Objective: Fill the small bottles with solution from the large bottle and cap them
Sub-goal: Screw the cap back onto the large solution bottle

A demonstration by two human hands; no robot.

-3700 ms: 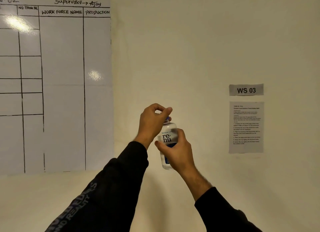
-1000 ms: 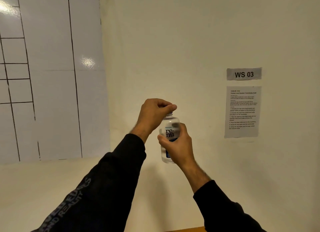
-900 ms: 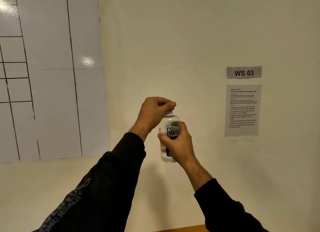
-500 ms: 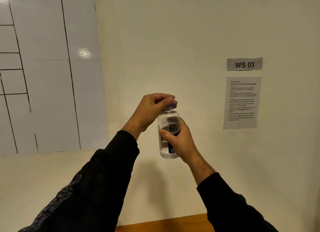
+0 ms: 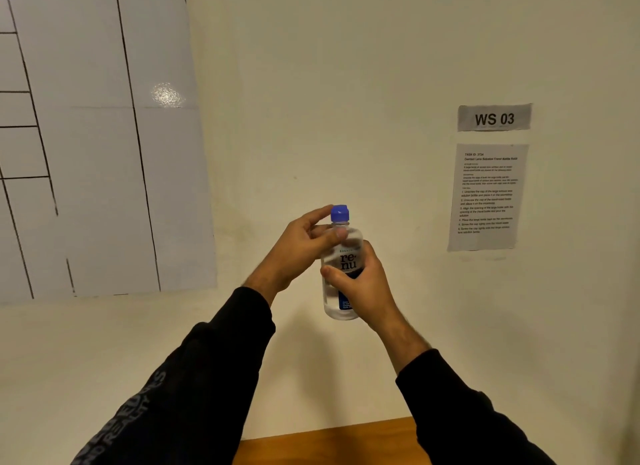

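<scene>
Surface: a strip of wooden surface (image 5: 332, 440) shows at the bottom edge, nearest the camera; no small bottles are in view
Right hand: the right hand (image 5: 360, 284) grips the bottle (image 5: 341, 274) round its middle, fingers and thumb wrapped on the label, holding it upright in the air above the surface
Left hand: half a second ago the left hand (image 5: 298, 249) covered the top; now it has slid down, fingers loosely spread, thumb resting near the neck and pinching nothing
Cap: the blue cap (image 5: 339, 213) is now uncovered and sits on the neck
Meaning: the twisting is paused, probably a re-grip; the cap looks on, so pouring cannot begin yet
Wall: behind hang a ruled whiteboard (image 5: 97, 135), a sign (image 5: 494, 118) and an instruction sheet (image 5: 486, 196)
</scene>
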